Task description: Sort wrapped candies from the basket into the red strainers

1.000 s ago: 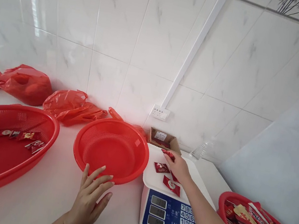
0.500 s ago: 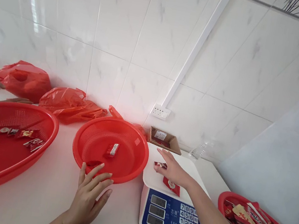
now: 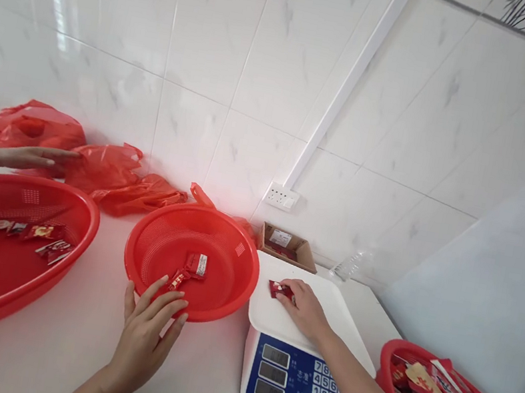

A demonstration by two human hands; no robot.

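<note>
My right hand (image 3: 306,309) is over the white pan (image 3: 331,297) of a digital scale, its fingers closed on a small red wrapped packet (image 3: 275,287). Whether a second packet lies under the palm is hidden. Fingers spread and bent, my left hand (image 3: 144,331) hovers at the near rim of the round red plastic basket (image 3: 240,287). Inside that basket lie two small red packets, one with a white label (image 3: 201,265) and another (image 3: 177,280) just beyond my left fingertips. Below the pan, the scale's blue panel (image 3: 292,391) has three displays and a keypad, partly covered by my right forearm.
At left stands a larger red basket (image 3: 88,230) with several packets. Another person's hand (image 3: 48,159) reaches to red plastic bags (image 3: 105,169) along the tiled wall. A cardboard box (image 3: 305,256) and clear plastic container (image 3: 350,265) sit behind the scale; a full red basket (image 3: 387,354) is at right.
My right hand has lowered and closed on a packet; the packet at the pan's front is out of sight. My left hand shifted slightly left. The other person's hand moved right onto the bags.
</note>
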